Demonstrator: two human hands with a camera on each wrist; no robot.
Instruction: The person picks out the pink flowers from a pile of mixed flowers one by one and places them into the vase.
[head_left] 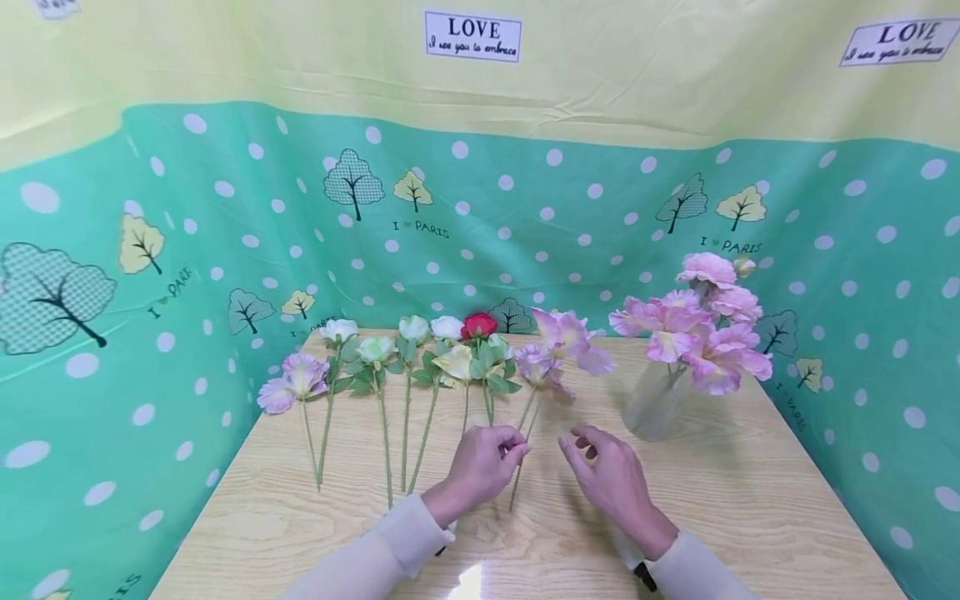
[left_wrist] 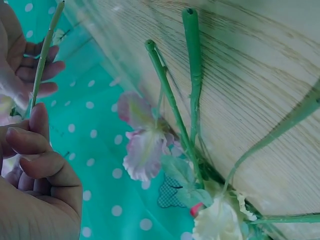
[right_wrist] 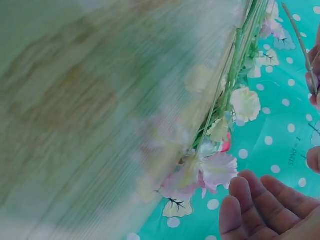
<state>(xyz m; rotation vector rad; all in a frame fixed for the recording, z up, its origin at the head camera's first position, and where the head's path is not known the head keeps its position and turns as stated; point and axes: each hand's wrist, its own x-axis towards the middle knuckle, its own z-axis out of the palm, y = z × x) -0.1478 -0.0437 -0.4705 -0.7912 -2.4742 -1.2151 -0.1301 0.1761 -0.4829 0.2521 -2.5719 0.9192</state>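
Observation:
My left hand pinches the thin green stem of an artificial flower between thumb and fingertips. Its large pink-and-cream bloom seems to be the one up and to the right of that hand, raised above the table. To the right, my right hand holds nothing; its fingers are loosely bent, as the right wrist view shows too. A translucent vase stands beyond the right hand, with several pink flowers in it.
Several flowers lie in a row on the wooden table, among them a red rose, a white rose, a cream rose and purple blooms at the left. Polka-dot green cloth hangs around three sides.

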